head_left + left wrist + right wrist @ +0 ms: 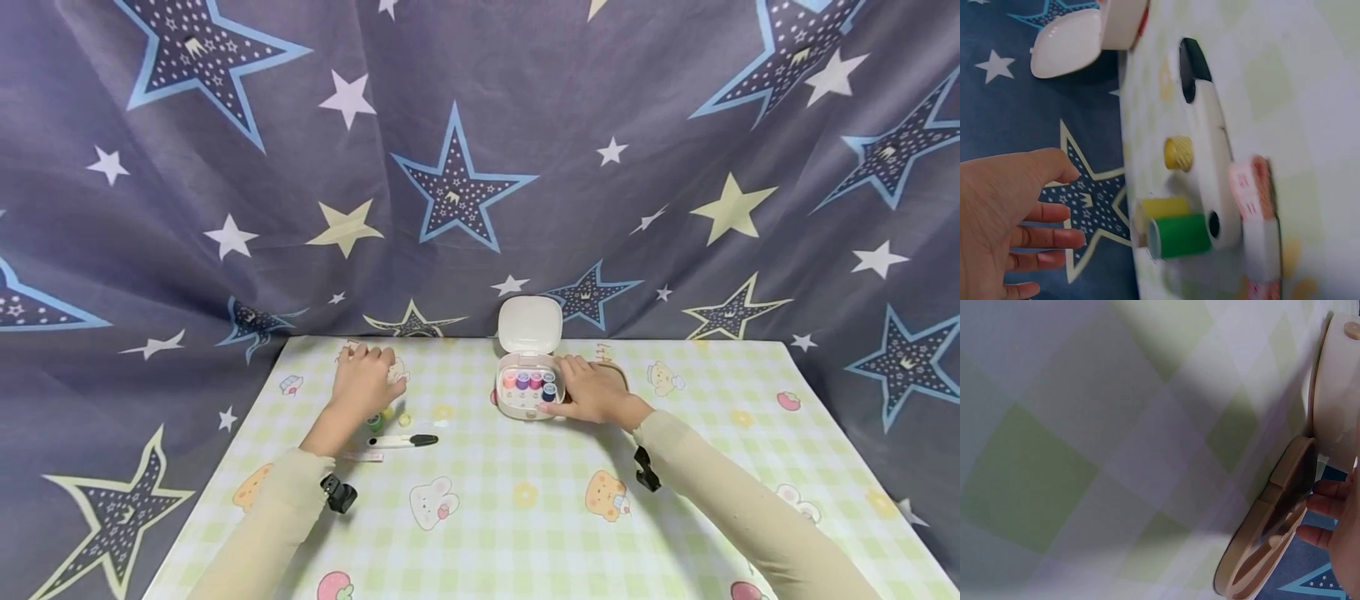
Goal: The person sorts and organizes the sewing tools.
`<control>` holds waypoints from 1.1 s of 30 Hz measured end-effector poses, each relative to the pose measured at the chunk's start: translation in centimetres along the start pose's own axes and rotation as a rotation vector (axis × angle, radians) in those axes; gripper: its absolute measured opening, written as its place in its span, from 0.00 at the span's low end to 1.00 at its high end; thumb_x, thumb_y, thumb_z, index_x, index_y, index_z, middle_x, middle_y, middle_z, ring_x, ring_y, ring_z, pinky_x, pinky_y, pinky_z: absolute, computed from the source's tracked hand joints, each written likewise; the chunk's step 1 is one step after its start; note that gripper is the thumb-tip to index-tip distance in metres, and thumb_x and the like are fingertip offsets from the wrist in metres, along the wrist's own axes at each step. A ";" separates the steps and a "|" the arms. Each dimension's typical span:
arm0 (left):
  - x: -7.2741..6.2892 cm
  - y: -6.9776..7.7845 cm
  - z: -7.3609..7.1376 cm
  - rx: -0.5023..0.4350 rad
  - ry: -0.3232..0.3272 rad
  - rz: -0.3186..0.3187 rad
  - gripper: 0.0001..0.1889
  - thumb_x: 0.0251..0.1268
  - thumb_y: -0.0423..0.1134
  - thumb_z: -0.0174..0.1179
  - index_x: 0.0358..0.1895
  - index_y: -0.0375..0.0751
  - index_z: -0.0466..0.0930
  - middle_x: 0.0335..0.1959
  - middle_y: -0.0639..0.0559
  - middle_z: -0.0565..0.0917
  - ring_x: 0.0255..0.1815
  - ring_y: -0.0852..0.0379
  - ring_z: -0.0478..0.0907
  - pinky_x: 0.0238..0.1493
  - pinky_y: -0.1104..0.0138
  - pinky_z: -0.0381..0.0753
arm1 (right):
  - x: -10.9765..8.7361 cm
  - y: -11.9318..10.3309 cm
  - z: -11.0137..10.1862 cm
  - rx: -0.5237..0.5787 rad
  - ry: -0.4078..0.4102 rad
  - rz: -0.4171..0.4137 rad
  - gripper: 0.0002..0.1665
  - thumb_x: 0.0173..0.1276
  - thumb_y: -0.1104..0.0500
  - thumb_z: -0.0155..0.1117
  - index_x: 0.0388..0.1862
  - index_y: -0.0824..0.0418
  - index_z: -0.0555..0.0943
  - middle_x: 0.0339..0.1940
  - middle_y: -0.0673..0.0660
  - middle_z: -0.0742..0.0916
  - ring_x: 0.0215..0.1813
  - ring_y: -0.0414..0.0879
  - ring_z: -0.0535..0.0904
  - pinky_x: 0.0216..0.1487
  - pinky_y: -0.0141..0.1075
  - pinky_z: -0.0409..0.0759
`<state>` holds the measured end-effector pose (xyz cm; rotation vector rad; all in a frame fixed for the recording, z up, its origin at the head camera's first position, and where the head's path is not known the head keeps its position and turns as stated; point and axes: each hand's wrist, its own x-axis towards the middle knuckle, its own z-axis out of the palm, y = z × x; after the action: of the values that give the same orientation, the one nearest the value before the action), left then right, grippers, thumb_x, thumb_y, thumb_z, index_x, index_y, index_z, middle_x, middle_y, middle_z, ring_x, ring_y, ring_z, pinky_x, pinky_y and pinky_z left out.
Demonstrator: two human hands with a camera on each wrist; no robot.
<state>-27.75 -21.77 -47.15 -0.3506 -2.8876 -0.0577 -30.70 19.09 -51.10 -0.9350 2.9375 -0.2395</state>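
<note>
Box (517,412), white, lid (529,325) raised, sits near the table's (495,533) back edge, presumably so its spools (523,381) stand reachable; right hand (594,392) grips its side between thumb and fingers, likely steadying it; left hand (365,382) hovers empty, fingers loosely bent, near a green spool (1180,236); forearms reach forward, well apart.

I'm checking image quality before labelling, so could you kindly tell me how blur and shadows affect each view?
Head: mostly clear, with soft shadows on the table beside the left sleeve and right sleeve; left wrist: soft, the green spool and tape lacking crisp detail; right wrist: dim, with broad shadows across the checks.
</note>
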 end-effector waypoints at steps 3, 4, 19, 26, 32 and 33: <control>-0.4 -0.5 0.2 0.026 -0.003 0.009 0.22 0.62 0.53 0.65 0.46 0.37 0.79 0.44 0.39 0.86 0.53 0.36 0.77 0.66 0.36 0.64 | 0.0 0.0 0.2 0.012 0.015 -0.010 0.61 0.67 0.24 0.55 0.78 0.70 0.58 0.67 0.71 0.74 0.69 0.63 0.71 0.72 0.55 0.69; -0.5 -0.6 0.2 0.037 -0.010 0.011 0.23 0.61 0.54 0.65 0.47 0.37 0.79 0.43 0.39 0.86 0.53 0.36 0.77 0.65 0.37 0.65 | 0.0 0.0 0.3 0.013 0.021 -0.013 0.61 0.66 0.23 0.54 0.77 0.70 0.58 0.66 0.70 0.74 0.68 0.62 0.71 0.71 0.55 0.69; -1.2 -0.8 1.6 0.140 -0.181 -0.068 0.40 0.56 0.65 0.63 0.57 0.30 0.81 0.51 0.36 0.85 0.62 0.32 0.74 0.69 0.36 0.62 | -0.4 0.1 0.0 0.006 0.039 -0.023 0.61 0.66 0.26 0.58 0.76 0.72 0.59 0.65 0.72 0.75 0.67 0.64 0.72 0.70 0.56 0.71; -1.1 -0.6 1.8 0.129 -0.197 -0.100 0.37 0.58 0.63 0.63 0.55 0.29 0.82 0.49 0.36 0.84 0.62 0.33 0.74 0.71 0.36 0.59 | -0.2 0.1 -0.1 -0.010 0.014 -0.009 0.62 0.66 0.24 0.56 0.77 0.71 0.58 0.68 0.72 0.74 0.70 0.64 0.71 0.73 0.55 0.68; -1.1 -0.6 2.0 0.128 -0.203 -0.113 0.35 0.60 0.62 0.62 0.50 0.28 0.83 0.45 0.37 0.84 0.58 0.34 0.75 0.67 0.38 0.63 | 0.0 0.2 0.3 -0.013 0.037 -0.020 0.63 0.66 0.23 0.55 0.76 0.72 0.59 0.67 0.73 0.74 0.70 0.65 0.71 0.72 0.56 0.69; -1.1 -0.6 2.0 0.131 -0.205 -0.112 0.35 0.60 0.62 0.62 0.50 0.29 0.82 0.45 0.37 0.84 0.57 0.35 0.75 0.67 0.38 0.64 | 0.0 0.2 0.3 -0.014 0.038 -0.020 0.63 0.66 0.23 0.55 0.76 0.72 0.59 0.67 0.73 0.74 0.69 0.65 0.71 0.71 0.56 0.69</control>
<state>-27.32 -22.49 -49.36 -0.1799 -3.0909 0.1568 -30.80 19.17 -51.39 -0.9724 2.9699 -0.2408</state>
